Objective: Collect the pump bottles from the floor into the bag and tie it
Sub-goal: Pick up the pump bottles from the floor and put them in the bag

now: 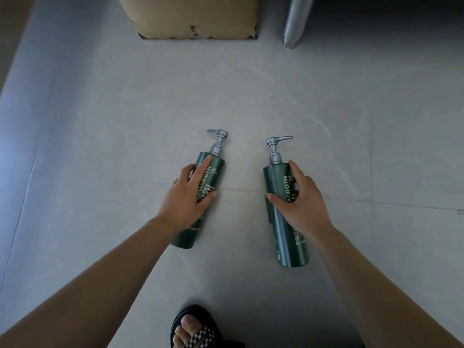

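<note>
While both green bottles lie on their sides on the grey floor, one hand covers each. Left bottle: near the middle of the floor, its grey pump pointing toward the far edge and its nozzle turned left. The left hand is wrapped over the upper half, thumb on the white lettering, fingers curved round the left flank. Right bottle: beside the first but apart from it and roughly parallel, its pump also toward the far edge, nozzle turned right. The right hand clasps the middle, thumb against the left flank, fingers over the right. A tile joint runs across under both bottles. A cardboard box stands at the far edge, with a metal leg to its right. A sandal shows at the near edge, between the forearms.
</note>
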Demonstrator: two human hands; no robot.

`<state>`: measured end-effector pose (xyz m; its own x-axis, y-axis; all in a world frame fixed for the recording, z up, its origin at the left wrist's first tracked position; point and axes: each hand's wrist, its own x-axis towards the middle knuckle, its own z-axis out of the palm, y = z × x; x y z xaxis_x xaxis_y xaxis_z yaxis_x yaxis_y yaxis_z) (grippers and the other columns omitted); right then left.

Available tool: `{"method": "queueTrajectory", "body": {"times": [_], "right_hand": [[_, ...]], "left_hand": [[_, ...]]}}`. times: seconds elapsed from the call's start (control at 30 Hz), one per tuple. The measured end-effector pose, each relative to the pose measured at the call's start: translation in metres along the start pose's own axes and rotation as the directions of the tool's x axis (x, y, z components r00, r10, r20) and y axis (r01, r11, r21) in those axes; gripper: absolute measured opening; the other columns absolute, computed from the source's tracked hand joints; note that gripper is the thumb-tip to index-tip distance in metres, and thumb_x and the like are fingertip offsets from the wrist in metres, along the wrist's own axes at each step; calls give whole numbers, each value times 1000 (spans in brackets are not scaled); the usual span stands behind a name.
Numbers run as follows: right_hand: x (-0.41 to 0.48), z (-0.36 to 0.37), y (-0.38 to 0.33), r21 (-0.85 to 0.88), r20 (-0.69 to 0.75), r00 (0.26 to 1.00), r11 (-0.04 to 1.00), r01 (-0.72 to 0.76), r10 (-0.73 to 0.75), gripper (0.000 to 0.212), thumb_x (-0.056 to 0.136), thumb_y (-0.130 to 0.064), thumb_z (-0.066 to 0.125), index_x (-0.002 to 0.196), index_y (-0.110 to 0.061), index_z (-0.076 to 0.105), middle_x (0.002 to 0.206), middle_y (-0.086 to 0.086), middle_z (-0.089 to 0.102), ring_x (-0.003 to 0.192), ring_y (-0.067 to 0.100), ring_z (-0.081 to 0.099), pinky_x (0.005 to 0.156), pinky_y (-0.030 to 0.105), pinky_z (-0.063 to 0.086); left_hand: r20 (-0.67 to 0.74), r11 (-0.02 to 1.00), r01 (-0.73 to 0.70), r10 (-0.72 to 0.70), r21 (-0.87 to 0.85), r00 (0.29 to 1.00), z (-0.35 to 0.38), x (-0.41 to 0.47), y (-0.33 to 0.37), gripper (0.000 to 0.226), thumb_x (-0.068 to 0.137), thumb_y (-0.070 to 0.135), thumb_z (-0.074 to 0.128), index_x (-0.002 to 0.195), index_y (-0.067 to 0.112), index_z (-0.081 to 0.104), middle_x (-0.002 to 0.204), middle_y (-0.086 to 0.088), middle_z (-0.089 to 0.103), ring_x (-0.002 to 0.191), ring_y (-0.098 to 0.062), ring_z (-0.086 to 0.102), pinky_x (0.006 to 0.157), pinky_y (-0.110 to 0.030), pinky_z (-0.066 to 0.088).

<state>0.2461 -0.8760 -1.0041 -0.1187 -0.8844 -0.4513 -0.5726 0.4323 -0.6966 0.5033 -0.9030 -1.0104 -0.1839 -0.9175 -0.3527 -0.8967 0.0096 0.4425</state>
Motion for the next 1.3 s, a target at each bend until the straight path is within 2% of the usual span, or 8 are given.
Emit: {"method": "queueTrajectory", "body": {"times": [0.13,0.43,0.53,0.67,0.8,0.97,1.17,1.3], "right_hand": [[-1,0,2,-44,15,1000,999,0,1,91,74,-46,70,144,-41,12,109,-9,37,90,8,43,77,27,38],[6,-8,-22,-99,119,993,995,28,-16,93,73,-34,74,143,-39,13,115,4,55,91,19,54,78,32,47],[1,-28,-59,-40,72,997,998,38,-35,90,71,-34,75,140,-39,18,106,3,54,88,20,55,77,32,46],[-37,-69,-114,47,27,998,998,48,-49,89,71,-41,75,140,-39,19,96,-6,49,76,10,51,70,23,39],[-104,-126,-178,89,63,998,996,-7,2,91,73,-43,73,143,-39,16,101,-11,48,82,9,53,73,19,40],[-194,-223,-285,96,73,996,995,38,-45,93,70,-49,72,141,-47,13,103,-13,49,88,5,54,77,22,41],[-300,-355,-428,74,37,990,989,131,-134,94,69,-49,73,141,-49,13,118,-9,53,103,12,55,88,29,44],[-347,-421,-493,75,-56,980,978,195,-191,94,68,-51,73,140,-50,13,113,-13,52,97,8,56,83,24,43]], "left_hand": [[7,999,23,-23,27,1000,1,4,5,79,86,50,54,145,46,2,133,-13,45,107,-37,53,84,-44,47],[24,987,61,-58,-149,998,-15,-2,34,82,84,42,59,143,53,3,108,-8,52,83,-23,54,72,-32,42],[-12,967,104,-110,-232,994,-52,-14,56,81,83,40,62,142,53,7,114,-10,58,91,-27,60,78,-38,49],[-52,966,88,-103,-244,993,-123,-48,96,80,82,42,62,140,56,9,114,-8,61,94,-24,61,81,-41,51],[-9,976,74,-77,-206,997,-215,-97,144,81,83,43,62,141,57,7,106,-5,60,89,-20,58,75,-36,48],[33,974,57,-51,-220,998,-344,-162,226,82,82,46,61,138,62,2,104,-2,57,88,-16,54,68,-29,40],[40,930,31,-18,-366,999,-501,-234,342,81,87,39,59,139,60,0,129,-7,54,106,-21,57,89,-39,48],[-60,904,-81,62,-419,996,-583,-268,395,83,86,38,61,140,60,2,129,-2,55,106,-16,58,88,-40,49]]}}
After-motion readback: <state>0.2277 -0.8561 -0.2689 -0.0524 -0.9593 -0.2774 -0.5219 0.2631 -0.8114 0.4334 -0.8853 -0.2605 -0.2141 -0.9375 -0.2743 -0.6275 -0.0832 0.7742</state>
